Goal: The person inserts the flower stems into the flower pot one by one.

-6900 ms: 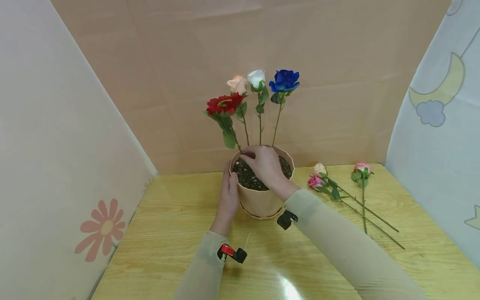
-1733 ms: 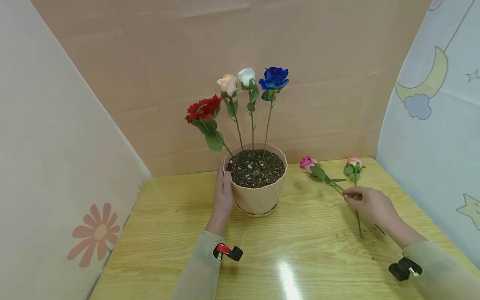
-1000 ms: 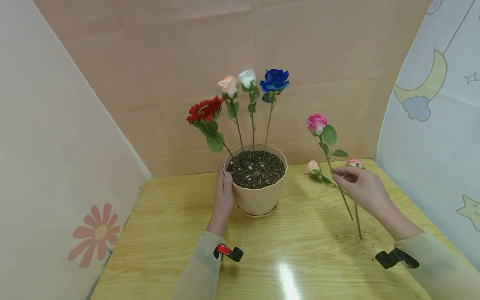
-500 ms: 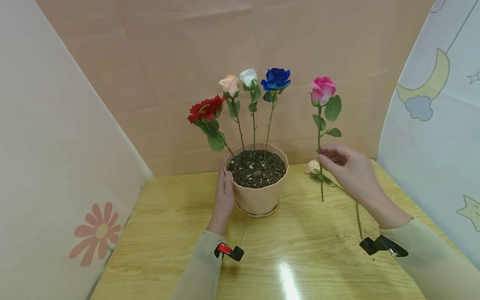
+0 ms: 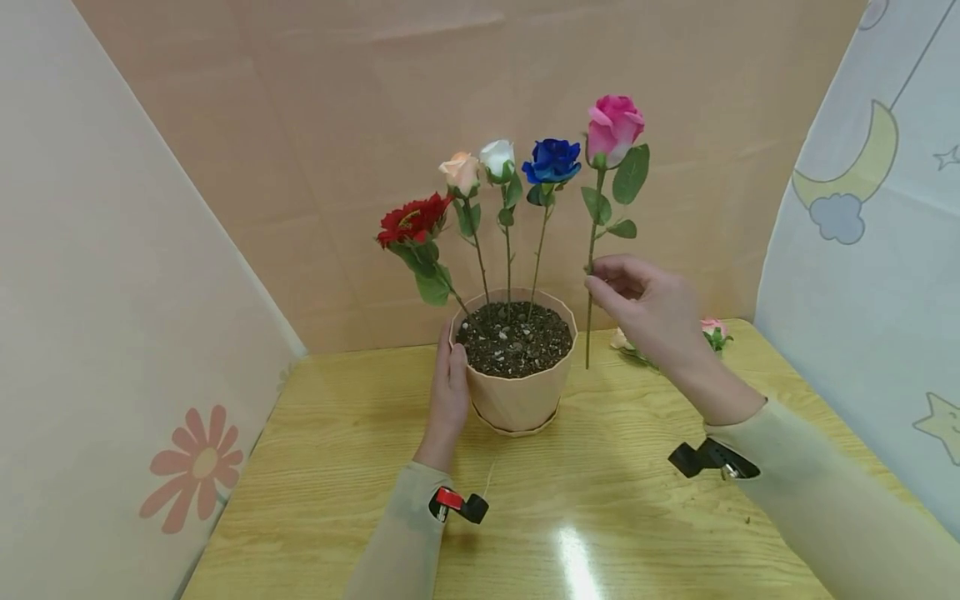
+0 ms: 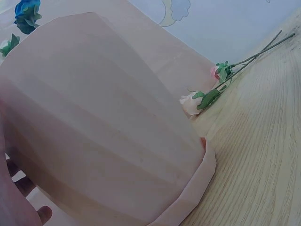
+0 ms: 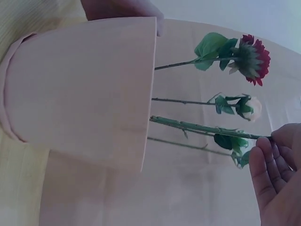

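The desk (image 5: 360, 483) carries everything, with the pot (image 5: 517, 400) upright on it in its saucer (image 5: 517, 432). The left hand (image 5: 448, 392) lies against the pot's left wall, fingers extended along the curve rather than clenched; it probably steadies the pot and keeps it from tipping. The right hand (image 5: 660, 317) is raised to the right, its fingers pinching the pink rose (image 5: 615, 133) by the stem. They grip below the leaves, likely because the stem is bare there and its lower length is left free. The rose is held nearly upright, its cut end beside the pot's right rim, apart from the soil (image 5: 517, 358).

In the soil stand the red flower (image 5: 412, 221), leaning out left, the blue rose (image 5: 553, 162), the peach rose (image 5: 460, 171) and the white rose (image 5: 497, 158); their stems take up the back and left. The blue bloom, nearest the pink rose, could snag its leaves. On the desk lie a cream rose (image 6: 192, 102) and a pale pink rose (image 5: 714, 332), partly hidden behind the right hand in the head view.
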A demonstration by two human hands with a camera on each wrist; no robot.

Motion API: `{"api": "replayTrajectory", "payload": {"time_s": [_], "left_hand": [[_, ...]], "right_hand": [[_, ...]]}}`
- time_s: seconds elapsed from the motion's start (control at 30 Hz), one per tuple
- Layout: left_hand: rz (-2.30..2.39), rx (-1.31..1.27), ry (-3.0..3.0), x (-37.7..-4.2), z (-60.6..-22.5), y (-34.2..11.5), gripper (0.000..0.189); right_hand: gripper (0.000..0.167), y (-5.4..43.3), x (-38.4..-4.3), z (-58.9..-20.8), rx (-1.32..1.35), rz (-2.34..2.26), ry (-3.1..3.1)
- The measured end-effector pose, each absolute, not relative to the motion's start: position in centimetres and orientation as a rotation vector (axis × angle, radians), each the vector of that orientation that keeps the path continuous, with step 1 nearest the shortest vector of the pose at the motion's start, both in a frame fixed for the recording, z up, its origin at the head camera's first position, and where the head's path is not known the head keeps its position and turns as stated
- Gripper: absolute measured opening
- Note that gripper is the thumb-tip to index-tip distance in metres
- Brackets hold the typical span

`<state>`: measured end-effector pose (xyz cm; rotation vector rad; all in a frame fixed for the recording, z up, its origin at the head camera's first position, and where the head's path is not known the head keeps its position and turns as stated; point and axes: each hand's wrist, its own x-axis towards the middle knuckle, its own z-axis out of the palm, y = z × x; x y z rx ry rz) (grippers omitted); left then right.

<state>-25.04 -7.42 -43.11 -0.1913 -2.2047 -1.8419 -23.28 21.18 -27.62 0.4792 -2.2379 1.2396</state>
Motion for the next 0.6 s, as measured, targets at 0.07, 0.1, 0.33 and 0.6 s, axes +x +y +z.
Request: {"api": "replayTrajectory", "payload": {"time_s": [0.07,0.1,0.33,0.6], "left_hand": [[-1.848,-0.185,-2.207,-25.0,-43.1,-7.4,0.06],[-1.851,-0.188,-2.204,-24.9,-43.0,-7.4,0.06],[-1.856,-0.201,-2.202,-24.9,-42.8,-7.4,0.06],[-1.842,-0.187,-2.201,-24.9,-43.0,-7.4,0.059]], "right_hand": [[0.019,20.4,-23.7,-27.4,0.49,1.247,-2.217],[0.019,20.0,-23.9,-27.3,0.498,1.251,-2.208],[0.022,17.5,-25.5,-27.3,0.491,1.283,-2.2],[0.02,14.9,-27.4,-28.2,0.527,1.319,-2.19]]}}
